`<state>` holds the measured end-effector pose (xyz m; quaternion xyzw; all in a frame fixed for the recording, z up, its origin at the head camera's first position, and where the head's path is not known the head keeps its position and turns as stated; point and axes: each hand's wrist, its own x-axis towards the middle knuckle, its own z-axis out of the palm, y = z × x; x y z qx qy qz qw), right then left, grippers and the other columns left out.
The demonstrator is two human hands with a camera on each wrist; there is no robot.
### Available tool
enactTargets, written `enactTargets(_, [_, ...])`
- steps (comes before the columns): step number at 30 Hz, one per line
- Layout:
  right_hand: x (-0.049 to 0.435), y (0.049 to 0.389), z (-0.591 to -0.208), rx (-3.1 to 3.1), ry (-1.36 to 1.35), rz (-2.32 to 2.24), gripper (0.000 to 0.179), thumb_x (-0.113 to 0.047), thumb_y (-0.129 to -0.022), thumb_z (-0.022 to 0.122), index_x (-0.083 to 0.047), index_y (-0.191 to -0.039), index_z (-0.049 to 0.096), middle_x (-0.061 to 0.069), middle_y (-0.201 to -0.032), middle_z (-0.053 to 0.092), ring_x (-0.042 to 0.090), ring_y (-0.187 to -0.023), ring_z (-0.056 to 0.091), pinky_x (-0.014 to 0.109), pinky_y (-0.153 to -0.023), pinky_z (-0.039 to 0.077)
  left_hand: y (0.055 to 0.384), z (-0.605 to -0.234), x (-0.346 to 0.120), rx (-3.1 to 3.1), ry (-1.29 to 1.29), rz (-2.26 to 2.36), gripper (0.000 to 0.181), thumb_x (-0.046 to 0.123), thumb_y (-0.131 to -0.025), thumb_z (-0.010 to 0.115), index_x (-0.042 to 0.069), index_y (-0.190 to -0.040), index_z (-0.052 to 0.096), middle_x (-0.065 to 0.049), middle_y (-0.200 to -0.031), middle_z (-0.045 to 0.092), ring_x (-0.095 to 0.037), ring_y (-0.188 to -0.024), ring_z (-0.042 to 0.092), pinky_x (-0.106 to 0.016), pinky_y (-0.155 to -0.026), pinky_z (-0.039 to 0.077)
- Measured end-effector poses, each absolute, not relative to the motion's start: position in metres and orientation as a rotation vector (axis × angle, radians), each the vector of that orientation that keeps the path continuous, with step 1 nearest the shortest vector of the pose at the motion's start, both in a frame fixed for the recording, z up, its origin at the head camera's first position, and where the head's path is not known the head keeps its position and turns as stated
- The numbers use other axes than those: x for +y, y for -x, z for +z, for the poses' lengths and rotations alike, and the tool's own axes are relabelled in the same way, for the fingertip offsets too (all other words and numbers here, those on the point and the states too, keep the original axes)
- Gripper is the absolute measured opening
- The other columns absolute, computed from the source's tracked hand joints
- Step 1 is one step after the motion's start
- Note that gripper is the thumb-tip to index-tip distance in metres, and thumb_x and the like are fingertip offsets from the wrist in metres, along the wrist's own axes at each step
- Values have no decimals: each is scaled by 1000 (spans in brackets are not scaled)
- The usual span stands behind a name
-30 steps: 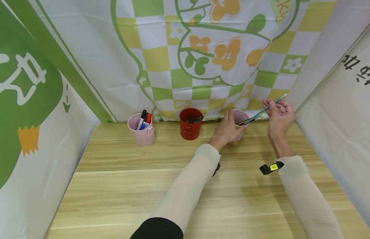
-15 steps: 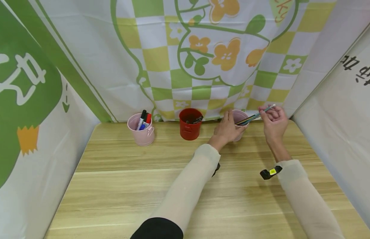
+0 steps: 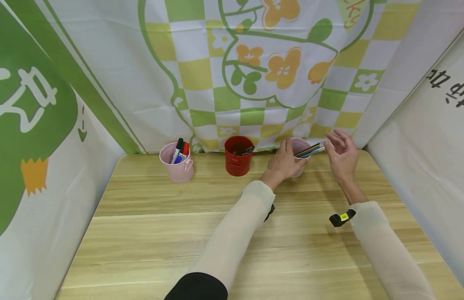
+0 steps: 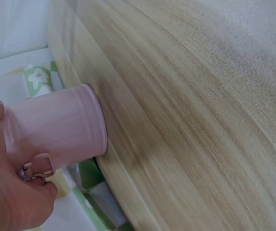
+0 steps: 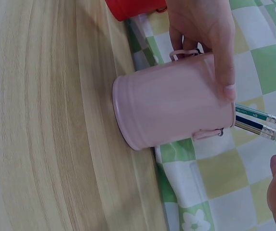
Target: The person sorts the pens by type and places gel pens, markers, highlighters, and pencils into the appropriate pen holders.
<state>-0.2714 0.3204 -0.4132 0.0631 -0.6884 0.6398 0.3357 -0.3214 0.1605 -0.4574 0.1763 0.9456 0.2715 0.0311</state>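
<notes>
At the right back of the table stands a small pink metal bucket, upright. My left hand grips it by the rim, thumb on the near side and fingers around the handle side. Several pencils lean in the bucket, their eraser ends sticking out over the right rim. Just beside those ends is my right hand, fingers spread and holding nothing. In the right wrist view a small gap separates its fingertips from the erasers. The pencils' lower parts are hidden inside the bucket.
A red bucket with dark items inside stands left of the left hand. Farther left is another pink bucket holding several markers. A patterned cloth hangs behind the wooden table.
My right hand has brought a teal pencil left and down into the pink bucket and let go of it. My left hand has stayed on the bucket.
</notes>
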Motion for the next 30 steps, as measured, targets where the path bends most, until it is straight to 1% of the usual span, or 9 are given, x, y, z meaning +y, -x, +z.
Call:
enactTargets(3, [320,270,-411,-1920,-147,1582,41,5,-87,68,15,-124,55,34,-118,61,18,-108,67,41,-102,45,322,-457,159,2920,-548,828,102,73,-87,47,13,-158,4,-1,-159,18,-19,-133,46,-33,-91,50])
enactTargets(7, [319,268,-406,-2095,-135,1439,39,-1,-90,68,11,-125,57,28,-125,61,26,-119,60,40,-105,42,324,-455,156,2932,-558,822,105,73,-86,49,10,-157,6,-4,-158,21,-20,-133,45,-33,-98,47])
enactTargets(11, [333,279,-417,-2221,-137,1272,40,-15,-92,69,3,-128,60,17,-131,61,24,-127,53,34,-109,38,324,-453,152,2942,-585,815,106,71,-86,51,9,-157,4,-6,-160,18,-21,-141,36,-33,-107,39])
enactTargets(13, [342,285,-424,-2269,-135,1177,43,-22,-91,70,-3,-129,61,12,-133,61,20,-128,52,33,-108,39,325,-452,152,2960,-610,801,105,70,-86,52,9,-157,4,-7,-161,16,-21,-143,32,-32,-111,35])
enactTargets(14, [347,288,-426,-2289,-137,1121,45,-25,-91,71,-5,-129,62,11,-133,61,22,-128,53,34,-107,40,325,-451,151,2972,-623,791,106,70,-86,53,9,-157,5,-7,-162,15,-20,-144,31,-32,-111,34])
enactTargets(19, [352,289,-416,-2363,-158,971,49,-27,-90,71,-4,-132,60,16,-133,60,34,-128,52,43,-108,37,325,-446,152,3020,-668,769,105,70,-85,55,11,-157,8,-4,-161,16,-19,-142,32,-31,-110,36])
enactTargets(23, [356,290,-408,-2437,-168,872,53,-32,-91,69,-4,-135,57,17,-136,57,38,-130,49,49,-109,34,323,-441,152,3020,-709,746,103,71,-86,52,13,-158,7,-3,-163,12,-17,-145,26,-32,-111,35])
enactTargets(26, [357,290,-402,-2496,-176,813,58,-37,-92,66,-5,-138,54,18,-139,54,40,-131,46,54,-108,33,321,-437,151,3021,-746,697,100,72,-87,48,16,-158,6,0,-164,8,-15,-148,18,-32,-114,30])
enactTargets(30, [357,291,-394,-2572,-204,739,64,-44,-94,61,-5,-143,49,19,-145,48,42,-134,42,58,-107,31,318,-432,146,3056,-804,603,99,74,-88,44,17,-158,6,0,-164,8,-16,-150,11,-32,-119,18])
